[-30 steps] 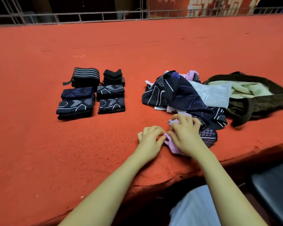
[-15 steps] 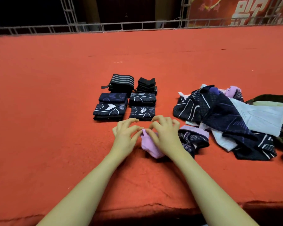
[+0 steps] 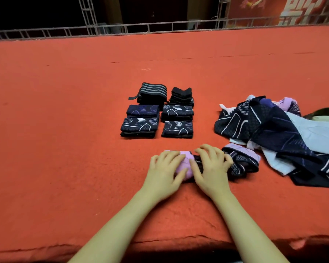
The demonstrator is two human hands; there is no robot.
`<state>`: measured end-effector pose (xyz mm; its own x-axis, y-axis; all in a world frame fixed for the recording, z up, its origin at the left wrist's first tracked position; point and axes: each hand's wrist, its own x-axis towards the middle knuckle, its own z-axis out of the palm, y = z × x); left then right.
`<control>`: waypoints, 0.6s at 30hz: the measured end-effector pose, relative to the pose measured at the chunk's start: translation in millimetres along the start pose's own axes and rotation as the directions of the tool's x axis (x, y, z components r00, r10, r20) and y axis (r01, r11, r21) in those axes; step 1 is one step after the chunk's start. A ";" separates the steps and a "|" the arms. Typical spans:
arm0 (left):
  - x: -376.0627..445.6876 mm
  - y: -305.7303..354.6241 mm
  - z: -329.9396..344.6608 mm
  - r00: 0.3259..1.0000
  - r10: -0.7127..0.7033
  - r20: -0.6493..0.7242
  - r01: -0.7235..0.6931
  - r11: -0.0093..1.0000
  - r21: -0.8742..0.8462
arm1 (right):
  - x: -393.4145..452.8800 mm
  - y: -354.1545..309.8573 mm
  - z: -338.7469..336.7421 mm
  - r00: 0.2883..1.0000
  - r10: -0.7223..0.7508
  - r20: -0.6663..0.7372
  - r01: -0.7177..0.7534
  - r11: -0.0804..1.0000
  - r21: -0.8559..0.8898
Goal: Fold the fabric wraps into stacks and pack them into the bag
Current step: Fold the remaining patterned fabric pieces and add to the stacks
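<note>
Tabletop (image 3: 65, 130): a broad red felt-covered surface carrying everything; the near edge runs just below the forearms, so a wrap nudged toward the person could, I judge, slide off it.
Loose pile (image 3: 277, 133): unfolded wraps, dark patterned, pale blue and lilac, heaped at the right. It lies just beside the work, with one dark-and-lilac piece touching the right hand's outer side. Risk: that piece may get dragged into the fold or snag the fingers.
Bag (image 3: 325, 112): only a dark olive edge shows at the far right, behind the pile; nothing is visibly packed yet. Risk: reaching it across the heap could scatter loose wraps.
Folded stacks (image 3: 158, 114): six neat stacks in two columns, beyond the hands and apart from them. Risk: a wrap carried forward carelessly could topple the nearest one.
Lilac wrap (image 3: 184, 166): on the tabletop at front centre, bunched under both hands, a dark part showing between them. Risk: springy knit may unroll once the pressure lifts, and an uneven fold would stack badly.
Left hand (image 3: 165, 171): palm down, fingers spread and gently bent, pressing on the wrap's left half; forearm reaches in from below.
Right hand (image 3: 211, 168): palm down, fingers spread, thumb toward the left hand, pressing the wrap's right half.
</note>
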<state>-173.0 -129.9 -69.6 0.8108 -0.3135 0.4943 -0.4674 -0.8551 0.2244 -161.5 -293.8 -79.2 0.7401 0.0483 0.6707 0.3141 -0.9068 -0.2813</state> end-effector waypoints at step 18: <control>-4.4 14.5 32.1 0.978 -0.104 -0.183 0.116 0.992 0.054 | -6.3 12.2 13.1 0.995 -0.036 0.088 0.039 0.999 -0.027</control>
<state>-172.1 -154.1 -95.5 0.7769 -0.1416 0.6135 -0.3504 -0.9068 0.2344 -154.5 -299.7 -95.9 0.7774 0.1177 0.6179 0.3264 -0.9152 -0.2364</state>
